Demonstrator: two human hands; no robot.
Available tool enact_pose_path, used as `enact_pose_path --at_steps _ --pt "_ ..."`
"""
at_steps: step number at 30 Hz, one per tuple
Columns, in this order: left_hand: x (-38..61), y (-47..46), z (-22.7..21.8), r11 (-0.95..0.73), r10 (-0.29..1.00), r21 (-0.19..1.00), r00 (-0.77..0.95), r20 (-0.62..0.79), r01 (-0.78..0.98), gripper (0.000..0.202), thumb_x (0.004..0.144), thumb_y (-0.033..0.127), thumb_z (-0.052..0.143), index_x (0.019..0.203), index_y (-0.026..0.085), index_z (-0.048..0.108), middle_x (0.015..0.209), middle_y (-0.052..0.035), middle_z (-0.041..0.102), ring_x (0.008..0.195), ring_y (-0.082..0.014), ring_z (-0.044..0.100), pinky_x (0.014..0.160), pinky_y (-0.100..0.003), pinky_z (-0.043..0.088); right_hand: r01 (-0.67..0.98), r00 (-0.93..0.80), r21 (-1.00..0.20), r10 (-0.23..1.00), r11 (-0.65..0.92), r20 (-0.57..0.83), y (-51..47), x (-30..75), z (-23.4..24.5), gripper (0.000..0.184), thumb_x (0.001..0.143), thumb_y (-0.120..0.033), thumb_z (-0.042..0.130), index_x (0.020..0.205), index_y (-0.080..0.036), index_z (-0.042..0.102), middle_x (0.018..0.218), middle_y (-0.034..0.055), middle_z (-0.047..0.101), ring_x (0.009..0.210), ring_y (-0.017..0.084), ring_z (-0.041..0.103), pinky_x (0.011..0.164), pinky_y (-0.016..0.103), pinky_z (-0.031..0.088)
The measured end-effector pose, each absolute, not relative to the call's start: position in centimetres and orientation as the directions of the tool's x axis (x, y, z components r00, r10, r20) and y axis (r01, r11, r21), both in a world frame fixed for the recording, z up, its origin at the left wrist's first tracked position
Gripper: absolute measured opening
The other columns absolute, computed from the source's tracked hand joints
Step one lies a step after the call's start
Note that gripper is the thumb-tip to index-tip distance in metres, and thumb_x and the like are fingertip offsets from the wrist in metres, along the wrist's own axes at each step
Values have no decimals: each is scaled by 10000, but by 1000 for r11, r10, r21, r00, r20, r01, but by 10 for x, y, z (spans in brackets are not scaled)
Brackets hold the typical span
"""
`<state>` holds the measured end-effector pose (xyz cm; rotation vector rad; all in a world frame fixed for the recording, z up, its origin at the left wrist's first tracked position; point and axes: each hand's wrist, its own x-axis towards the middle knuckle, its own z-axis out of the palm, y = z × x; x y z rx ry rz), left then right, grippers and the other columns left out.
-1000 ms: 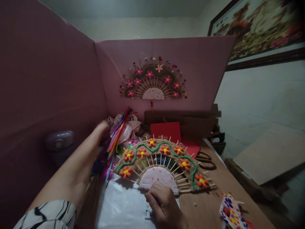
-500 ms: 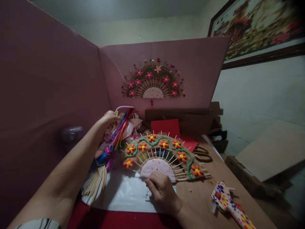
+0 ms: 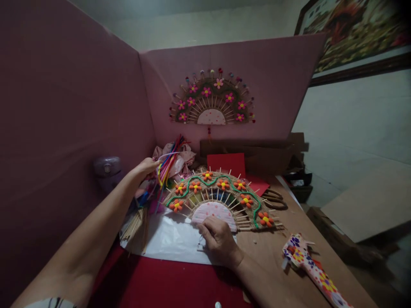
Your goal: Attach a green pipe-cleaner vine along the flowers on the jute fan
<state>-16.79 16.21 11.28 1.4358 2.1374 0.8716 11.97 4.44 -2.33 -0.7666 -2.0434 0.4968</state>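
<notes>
A half-round woven fan piece [image 3: 221, 196] lies on the table, with orange flowers, a wavy green cord, wooden sticks and a pink dotted centre. My right hand [image 3: 218, 239] rests at its lower edge on the white sheet [image 3: 167, 239], fingers curled over the pink centre's rim. My left hand [image 3: 146, 167] reaches to the back left and is closed on a pale lilac pipe cleaner [image 3: 168, 155] at a bundle of coloured pipe cleaners [image 3: 168, 164].
A finished fan [image 3: 213, 100] with pink flowers hangs on the pink screen. Scissors [image 3: 272, 199] lie right of the piece, a flower-patterned glue gun [image 3: 308, 267] at the front right, a stick bundle [image 3: 136, 224] at the left, red card [image 3: 227, 164] behind.
My left hand has closed on a lilac pipe cleaner and drawn it out of the bundle, back toward me. The view has shifted; my right hand stays on the piece.
</notes>
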Motion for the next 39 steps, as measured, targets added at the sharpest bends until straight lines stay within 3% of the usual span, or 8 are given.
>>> enact_pose_path --at_steps 4,11,17,20,23,28,33,39 --pt "-171 163 113 309 898 623 -437 59 719 458 756 542 499 489 170 512 388 -59 492 366 -176 473 416 -270 327 334 -430 -612 694 716 577 45 120 -25 342 915 -312 413 597 -187 427 595 6 491 607 126 463 594 254 303" --pt "-168 154 129 299 835 519 -483 264 800 314 720 436 563 535 181 562 584 -121 614 737 -280 616 540 -266 337 324 -431 -617 692 718 579 46 121 -25 343 910 -312 424 590 -187 419 591 0 475 598 121 445 594 254 305" --pt "-155 137 139 235 843 607 -470 262 759 425 821 491 433 638 153 612 507 -81 562 488 -186 533 452 -255 289 307 -417 -630 696 714 585 45 121 -23 347 912 -314 430 589 -185 430 581 -6 472 593 118 456 588 253 306" --pt "-138 123 141 156 905 739 -394 158 656 577 864 574 269 763 140 636 493 -51 550 305 -100 346 372 -241 242 286 -403 -636 692 717 599 44 121 -23 329 909 -303 437 606 -181 466 596 -2 486 610 122 468 598 253 321" --pt "-112 107 136 51 994 976 -104 -30 212 602 787 668 384 813 122 636 460 -24 521 262 -58 265 321 -204 163 252 -351 -668 710 700 610 43 122 -23 259 903 -279 444 679 -176 523 647 4 510 635 126 479 616 251 346" --pt "-56 83 103 127 971 991 211 -116 -36 607 782 671 408 850 115 643 474 -28 541 269 -61 342 288 -179 161 118 -230 -771 773 626 592 44 127 -18 225 919 -296 410 885 -177 598 737 14 549 679 133 501 641 254 384" --pt "-13 69 68 79 955 995 292 -56 -68 619 763 687 426 869 114 637 499 -14 549 294 -54 361 296 -170 195 0 -231 -851 828 524 510 45 130 -11 376 901 -431 432 704 -167 613 587 -17 455 580 122 430 572 259 347" --pt "-9 68 51 14 961 969 272 56 -247 567 703 656 553 827 111 646 558 -15 566 359 -61 427 320 -177 258 -82 -276 -932 891 353 362 49 130 -6 379 812 -466 573 578 -168 562 514 -33 428 518 102 390 536 254 322"
